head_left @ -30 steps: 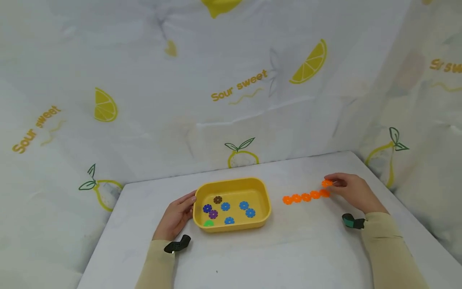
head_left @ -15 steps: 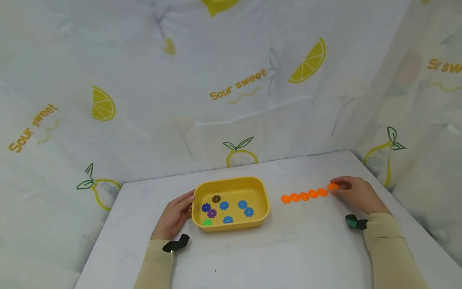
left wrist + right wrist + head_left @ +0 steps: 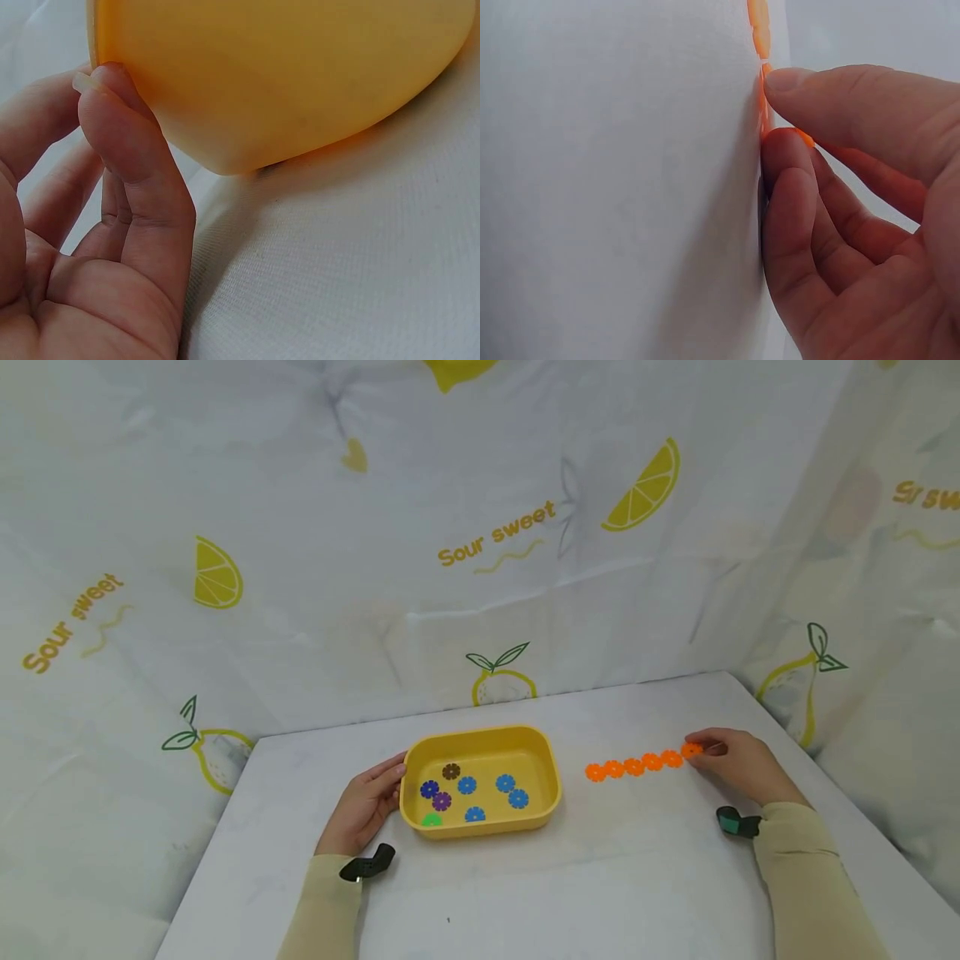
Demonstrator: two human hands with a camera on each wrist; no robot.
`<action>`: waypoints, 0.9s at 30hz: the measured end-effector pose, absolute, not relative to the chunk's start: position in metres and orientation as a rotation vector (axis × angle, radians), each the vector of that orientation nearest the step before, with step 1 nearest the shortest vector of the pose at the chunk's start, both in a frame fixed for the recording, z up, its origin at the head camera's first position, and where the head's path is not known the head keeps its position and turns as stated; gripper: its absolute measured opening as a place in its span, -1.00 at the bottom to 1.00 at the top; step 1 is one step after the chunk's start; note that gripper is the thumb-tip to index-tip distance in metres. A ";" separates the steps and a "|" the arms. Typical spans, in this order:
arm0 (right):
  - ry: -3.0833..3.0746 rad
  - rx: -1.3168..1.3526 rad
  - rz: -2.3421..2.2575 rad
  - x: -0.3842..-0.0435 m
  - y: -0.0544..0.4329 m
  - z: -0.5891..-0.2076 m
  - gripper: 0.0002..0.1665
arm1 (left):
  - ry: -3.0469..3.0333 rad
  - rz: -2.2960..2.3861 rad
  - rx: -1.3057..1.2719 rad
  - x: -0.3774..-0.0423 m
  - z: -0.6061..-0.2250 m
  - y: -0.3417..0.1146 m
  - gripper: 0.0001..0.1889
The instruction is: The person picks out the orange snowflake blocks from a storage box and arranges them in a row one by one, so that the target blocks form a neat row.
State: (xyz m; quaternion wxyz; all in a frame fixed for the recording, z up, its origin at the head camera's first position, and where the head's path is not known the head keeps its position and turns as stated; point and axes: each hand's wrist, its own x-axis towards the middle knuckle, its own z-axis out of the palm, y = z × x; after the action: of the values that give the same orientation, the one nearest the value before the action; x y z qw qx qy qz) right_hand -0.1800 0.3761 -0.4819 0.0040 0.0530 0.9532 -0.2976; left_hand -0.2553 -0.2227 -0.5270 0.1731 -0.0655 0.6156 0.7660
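My right hand (image 3: 738, 764) pinches an orange notched plastic disc (image 3: 692, 750) at the right end of a row of several orange discs (image 3: 634, 767). Thumb and fingertips are at its edge in the right wrist view, low over the white tabletop, and they partly hide the disc (image 3: 764, 94). To the left, my left hand (image 3: 366, 806) grips the left rim of a yellow plastic tray (image 3: 480, 832). The left wrist view has its fingertips pinching the wall of the tray (image 3: 285, 82) near a corner.
Inside the tray lie several blue discs (image 3: 467, 785), with a brown disc (image 3: 451, 772), a purple disc (image 3: 442, 802) and a green disc (image 3: 431, 820). A white lemon-print cloth (image 3: 360, 635) rises behind the white table (image 3: 570, 902).
My right hand has lowered its orange disc from above the row's end to its right end. The left hand keeps its grip on the tray, which stays in place.
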 end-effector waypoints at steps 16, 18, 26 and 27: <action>2.964 0.133 -0.931 -0.185 0.371 -0.480 -0.50 | 1.769 2.175 -0.213 -0.248 -0.522 -0.226 -0.40; 2.958 0.121 -0.930 -0.187 0.370 -0.480 -0.49 | 1.767 2.178 -0.228 -0.246 -0.522 -0.228 -0.41; 2.951 0.123 -0.929 -0.187 0.376 -0.476 -0.46 | 1.760 2.189 -0.176 -0.251 -0.520 -0.227 -0.39; 2.954 0.119 -0.927 -0.187 0.376 -0.476 -0.46 | 1.758 2.192 -0.172 -0.252 -0.520 -0.227 -0.39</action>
State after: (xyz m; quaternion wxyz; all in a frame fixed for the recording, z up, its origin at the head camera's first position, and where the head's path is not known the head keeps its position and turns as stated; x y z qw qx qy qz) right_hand -0.1866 0.3764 -0.4764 0.0216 0.0383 0.9532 -0.2993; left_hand -0.2521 -0.2270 -0.5200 0.1624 -0.0602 0.6162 0.7683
